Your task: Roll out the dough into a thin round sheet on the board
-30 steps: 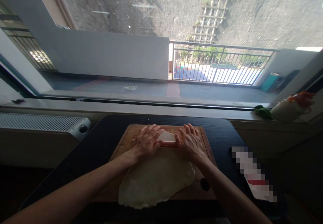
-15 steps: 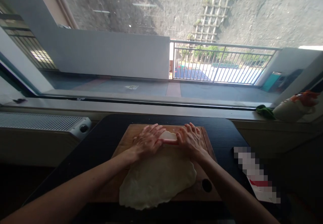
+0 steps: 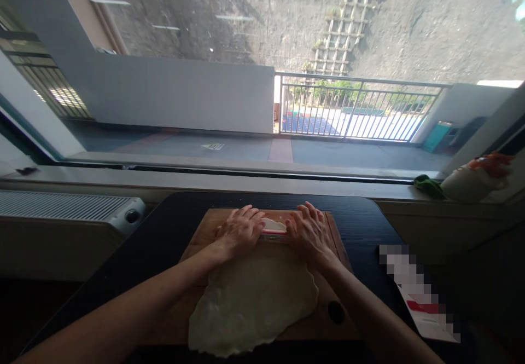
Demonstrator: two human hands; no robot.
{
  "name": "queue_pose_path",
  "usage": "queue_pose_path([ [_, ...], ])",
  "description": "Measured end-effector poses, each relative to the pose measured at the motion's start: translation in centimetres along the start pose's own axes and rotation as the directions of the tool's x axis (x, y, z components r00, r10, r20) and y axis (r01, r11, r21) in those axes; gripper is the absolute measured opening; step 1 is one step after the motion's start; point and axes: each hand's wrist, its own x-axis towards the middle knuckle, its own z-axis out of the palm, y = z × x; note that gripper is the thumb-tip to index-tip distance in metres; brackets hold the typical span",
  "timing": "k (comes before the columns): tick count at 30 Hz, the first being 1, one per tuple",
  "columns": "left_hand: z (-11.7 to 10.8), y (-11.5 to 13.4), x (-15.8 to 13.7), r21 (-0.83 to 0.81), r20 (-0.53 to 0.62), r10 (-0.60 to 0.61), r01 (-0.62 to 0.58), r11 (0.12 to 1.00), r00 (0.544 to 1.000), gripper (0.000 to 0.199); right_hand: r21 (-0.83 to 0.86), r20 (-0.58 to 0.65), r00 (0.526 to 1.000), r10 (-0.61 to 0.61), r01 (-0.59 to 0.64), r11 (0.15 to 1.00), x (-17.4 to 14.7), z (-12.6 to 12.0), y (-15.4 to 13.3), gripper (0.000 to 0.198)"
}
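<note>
Dough sheet (image 3: 254, 304) looks mostly rolled, far end maybe unfinished imo; left hand (image 3: 241, 229), right hand (image 3: 309, 230) apart, flat over pin (image 3: 274, 232).

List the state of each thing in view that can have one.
Cutting board: flat on the table
Dough: flattened, edge ragged, overhanging the cutting board's near edge
Rolling pin: crosswise on the dough
Left hand: palm down over the rolling pin
Right hand: palm down over the rolling pin
Radiator: cannot tell whether on
</note>
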Motion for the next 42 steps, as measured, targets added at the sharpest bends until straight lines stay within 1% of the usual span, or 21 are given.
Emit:
queue_pose_path([
  [1,-0.1,0.1,-0.1,0.002,-0.005,0.008,-0.008,1.0,1.0,0.044,-0.002,0.005,1.0,0.007,-0.007,1.0,-0.2,0.0,0.0,0.036],
  [3,-0.1,0.1,0.6,0.008,-0.011,-0.027,0.027,1.0,1.0,0.043,0.003,0.024,0.999,0.04,-0.04,0.999,0.7,0.3,0.2,0.036],
  [7,0.4,-0.6,4.3,-0.003,-0.001,-0.169,0.169,0.986,0.986,0.042,0.008,0.063,0.987,0.148,-0.149,0.989,4.4,1.0,0.8,0.034],
  [9,0.5,-0.8,5.1,-0.01,-0.024,-0.202,0.202,0.979,0.979,0.042,-0.001,0.057,0.981,0.187,-0.187,0.982,5.3,1.1,0.9,0.033],
  [11,0.3,-0.6,4.5,-0.007,-0.066,-0.164,0.164,0.986,0.984,0.041,-0.001,0.053,0.981,0.185,-0.185,0.983,4.9,0.9,0.7,0.033],
  [13,0.0,-0.2,2.8,0.002,-0.094,-0.071,0.071,0.997,0.993,0.041,0.003,0.064,0.986,0.152,-0.153,0.988,3.4,0.6,0.4,0.034],
  [15,-0.2,0.2,0.9,0.008,-0.092,0.013,-0.013,1.0,0.996,0.041,0.008,0.077,0.991,0.111,-0.112,0.994,1.7,0.3,0.2,0.036],
  [17,-0.2,0.4,0.1,0.01,-0.068,0.032,-0.031,0.999,0.997,0.042,0.014,0.097,0.991,0.088,-0.09,0.996,0.9,0.0,0.1,0.036],
  [19,0.0,0.3,0.7,0.016,-0.048,-0.023,0.024,1.0,0.999,0.043,0.021,0.126,0.986,0.105,-0.108,0.994,1.5,0.1,0.3,0.037],
  [22,0.6,-0.2,3.5,0.016,-0.011,-0.145,0.145,0.989,0.989,0.042,0.017,0.17,0.965,0.197,-0.203,0.979,4.1,0.7,0.8,0.036],
  [25,0.7,-0.5,5.6,0.017,0.022,-0.224,0.224,0.974,0.974,0.04,-0.001,0.163,0.949,0.27,-0.273,0.962,6.1,1.1,1.1,0.036],
  [27,0.7,-0.6,5.6,0.018,0.011,-0.216,0.216,0.976,0.976,0.04,0.002,0.117,0.961,0.251,-0.253,0.967,6.0,1.2,1.0,0.035],
  [29,0.8,-0.6,4.7,0.012,0.001,-0.164,0.164,0.986,0.986,0.042,0.015,0.088,0.977,0.193,-0.195,0.981,4.9,1.1,0.9,0.035],
  [31,1.0,-0.7,3.8,-0.004,0.024,-0.113,0.113,0.994,0.993,0.045,0.031,0.105,0.985,0.139,-0.143,0.989,3.9,1.0,0.9,0.036],
  [32,1.1,-0.8,3.6,-0.012,0.046,-0.106,0.106,0.994,0.993,0.046,0.036,0.123,0.984,0.13,-0.135,0.99,3.7,1.0,1.0,0.036],
  [34,1.3,-1.1,4.0,-0.029,0.093,-0.121,0.124,0.992,0.988,0.047,0.033,0.16,0.975,0.156,-0.164,0.986,4.1,1.2,1.2,0.034],
  [37,1.2,-1.5,5.8,-0.04,0.146,-0.191,0.199,0.979,0.971,0.048,0.01,0.191,0.952,0.238,-0.244,0.97,6.3,1.8,1.6,0.033],
  [39,1.0,-1.6,6.9,-0.032,0.157,-0.23,0.238,0.971,0.961,0.049,-0.005,0.158,0.954,0.254,-0.256,0.967,7.6,2.1,1.8,0.032],
  [42,0.7,-1.4,7.1,-0.011,0.111,-0.224,0.226,0.974,0.968,0.049,-0.007,0.044,0.979,0.201,-0.201,0.98,7.6,1.9,1.6,0.029],
])
